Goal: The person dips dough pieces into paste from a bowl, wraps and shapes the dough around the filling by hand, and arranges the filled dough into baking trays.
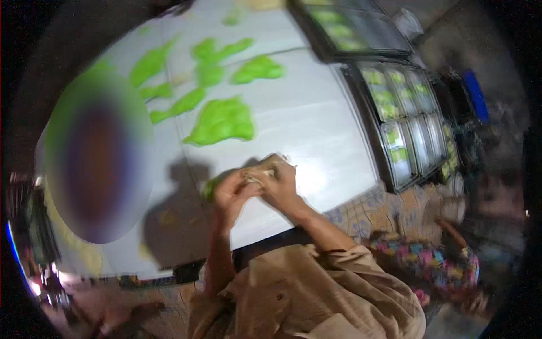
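Observation:
My left hand [230,191] and my right hand [280,183] meet above the near side of a white table [316,113]. Both have their fingers drawn together around a small pale thing [258,176], too blurred to name. A dark green lump [209,190] shows just beside my left hand. Farther up the table lies a large bright green soft-looking piece [223,121], apart from my hands.
Several smaller green pieces [258,69] are scattered toward the far left. Along the right edge stand dark-framed trays [361,101] with compartments, some holding green pieces. A person in a colourful patterned garment [429,263] is at the lower right.

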A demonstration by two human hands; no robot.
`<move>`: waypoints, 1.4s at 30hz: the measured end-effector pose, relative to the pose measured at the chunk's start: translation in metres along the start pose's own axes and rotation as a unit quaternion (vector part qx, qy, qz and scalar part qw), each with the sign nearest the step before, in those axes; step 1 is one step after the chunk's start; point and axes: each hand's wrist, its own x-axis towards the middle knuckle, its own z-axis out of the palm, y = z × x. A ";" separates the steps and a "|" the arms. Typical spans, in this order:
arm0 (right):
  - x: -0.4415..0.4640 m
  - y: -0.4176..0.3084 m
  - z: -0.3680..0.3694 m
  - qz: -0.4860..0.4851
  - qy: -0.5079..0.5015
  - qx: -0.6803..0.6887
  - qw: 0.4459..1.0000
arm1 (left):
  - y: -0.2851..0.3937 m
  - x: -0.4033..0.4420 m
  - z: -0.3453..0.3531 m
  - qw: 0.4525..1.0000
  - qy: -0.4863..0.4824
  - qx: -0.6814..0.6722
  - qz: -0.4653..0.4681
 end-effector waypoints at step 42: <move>0.059 0.009 0.006 -0.048 -0.093 -0.299 0.949 | 0.000 -0.027 -0.001 0.904 0.140 0.402 0.034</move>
